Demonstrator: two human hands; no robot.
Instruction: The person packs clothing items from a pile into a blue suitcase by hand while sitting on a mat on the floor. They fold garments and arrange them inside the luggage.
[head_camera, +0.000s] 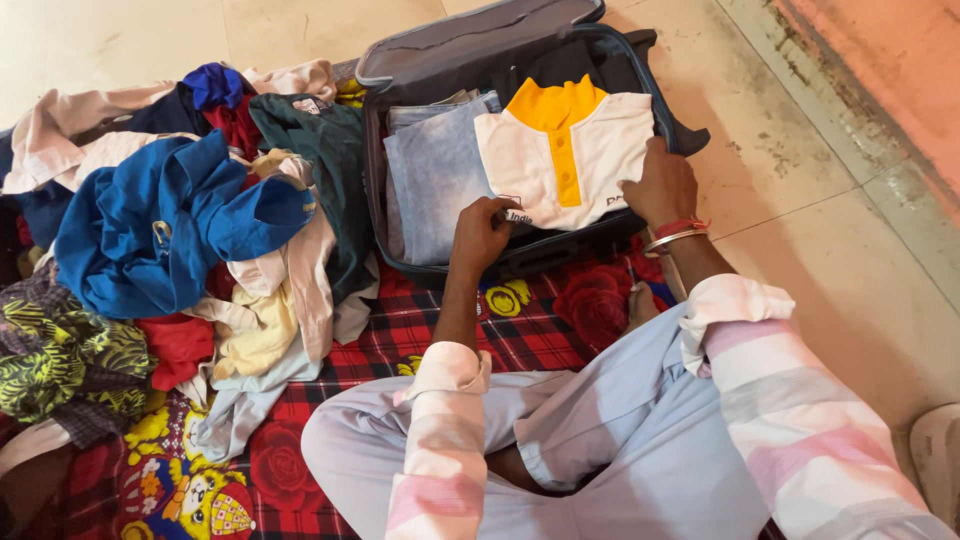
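**Folded shirt pressed into an open suitcase**

A dark, soft-sided suitcase (640, 60) lies open on the floor, its grey-lined lid (470, 40) tipped back. Inside, two folded stacks sit side by side — on the left a pale blue-grey folded garment (432, 180) lying on other folded cloth, on the right a white folded polo shirt with a yellow collar and placket (590, 140), which fills the right half of the case.

The person's left hand (482, 232) rests on the lower left corner of the white shirt, fingers curled over its edge and gripping the fabric near the case's front wall. The right hand (662, 185), with red and silver bangles at the wrist, lies on the shirt's right side, fingers bent and pressing down; whether they pinch the cloth cannot be told.

The case stands on a red checked blanket with rose and cartoon prints (540, 330). Just left of the case is a loose heap of clothes (250, 290) — a bright blue shirt (150, 220) on top, a dark green one (320, 140) touching the case's side.
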